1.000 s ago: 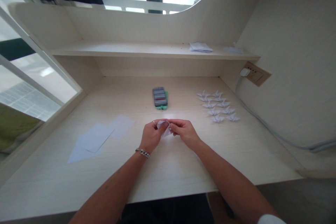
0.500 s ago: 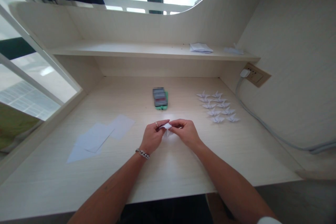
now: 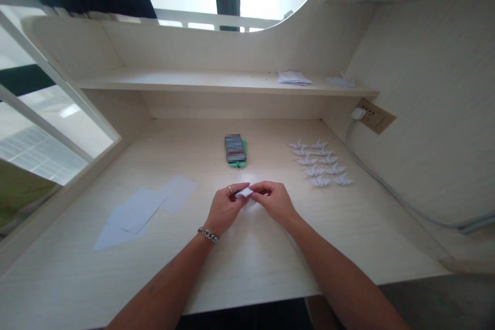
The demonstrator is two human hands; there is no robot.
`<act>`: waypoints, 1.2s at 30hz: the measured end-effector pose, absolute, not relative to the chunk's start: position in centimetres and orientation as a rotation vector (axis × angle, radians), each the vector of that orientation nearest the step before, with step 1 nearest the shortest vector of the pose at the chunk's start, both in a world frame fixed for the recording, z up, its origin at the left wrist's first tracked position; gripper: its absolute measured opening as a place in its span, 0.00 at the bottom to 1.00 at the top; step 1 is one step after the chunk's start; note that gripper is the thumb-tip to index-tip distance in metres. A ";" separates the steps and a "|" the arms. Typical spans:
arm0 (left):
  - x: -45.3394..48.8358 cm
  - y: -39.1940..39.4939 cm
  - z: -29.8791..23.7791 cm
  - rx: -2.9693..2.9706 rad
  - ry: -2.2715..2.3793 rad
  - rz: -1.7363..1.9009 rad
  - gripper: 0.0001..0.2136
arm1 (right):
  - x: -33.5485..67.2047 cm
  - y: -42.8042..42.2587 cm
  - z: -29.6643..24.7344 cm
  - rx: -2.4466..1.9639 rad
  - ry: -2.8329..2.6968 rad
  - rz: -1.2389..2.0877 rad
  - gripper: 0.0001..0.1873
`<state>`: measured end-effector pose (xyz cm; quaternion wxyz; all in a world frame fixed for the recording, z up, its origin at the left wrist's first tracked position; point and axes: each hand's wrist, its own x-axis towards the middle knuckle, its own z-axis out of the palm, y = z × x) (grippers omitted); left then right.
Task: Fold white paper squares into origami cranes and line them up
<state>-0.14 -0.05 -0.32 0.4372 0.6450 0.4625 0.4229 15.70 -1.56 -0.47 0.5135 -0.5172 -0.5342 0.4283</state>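
Between my two hands, a small piece of folded white paper (image 3: 244, 193) is held just above the desk. My left hand (image 3: 225, 207), with a ring and a chain bracelet, pinches its left side. The fingers of my right hand (image 3: 274, 200) are closed on its right edge. Parts of the paper are hidden behind the fingertips. To the right stand several folded paper cranes (image 3: 320, 182), grouped in two rough columns. On the left, several flat sheets of white paper (image 3: 143, 210) overlap one another.
A dark pixelated object with a green edge (image 3: 235, 150) lies beyond my hands. Folded papers (image 3: 294, 78) rest on the shelf (image 3: 174, 80). A grey cable (image 3: 402, 201) runs from the wall socket (image 3: 374, 115) along the right side.
The folded paper has tilted between my fingers, showing a broader flat face on top. The camera view has shifted slightly; the cranes and sheets keep their places.
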 end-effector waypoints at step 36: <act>0.2 -0.4 0.0 1.290 0.993 1.066 0.15 | 15.7 -1.0 -1.3 -1.191 -1.108 1.152 0.15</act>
